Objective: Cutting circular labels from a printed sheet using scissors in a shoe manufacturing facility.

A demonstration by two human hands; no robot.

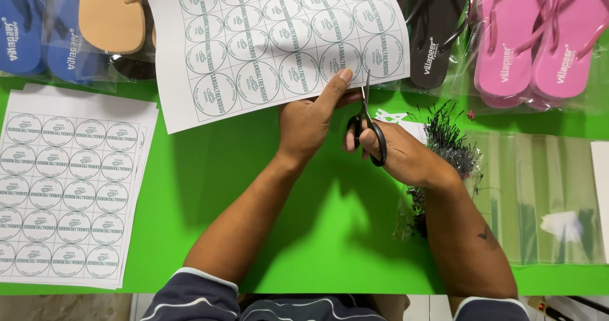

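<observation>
The right hand (406, 156) is gripping a pair of black-handled scissors (368, 127), fingers threaded through the loops and closed around them, the blades pointing up at the lower edge of a white label sheet (279, 42). The blades are standing slightly parted at the paper's edge. The left hand (311, 121) is pinching that same sheet, thumb pressed flat on the printed face near its bottom edge and the other fingers tucked behind, so the hand is clamped on the paper. The sheet is being held lifted and tilted over the green table (266, 232), its face covered in rows of round printed labels; the upper part is running out of view, so the full count of circles cannot be told.

Just beside the right wrist, a heap of thin black tag fasteners (450, 146) is lying, too many and too tangled to count, partly over a stack of clear plastic bags (539, 194). To the left, a pile of further label sheets (66, 194) is resting flat on the table, the top one showing five full rows of four circles and part of another.

Along the far edge, bagged flip-flops are lying: a blue pair (25, 29), one tan sandal (114, 10), a black pair (434, 29) and a pink pair (539, 42).
</observation>
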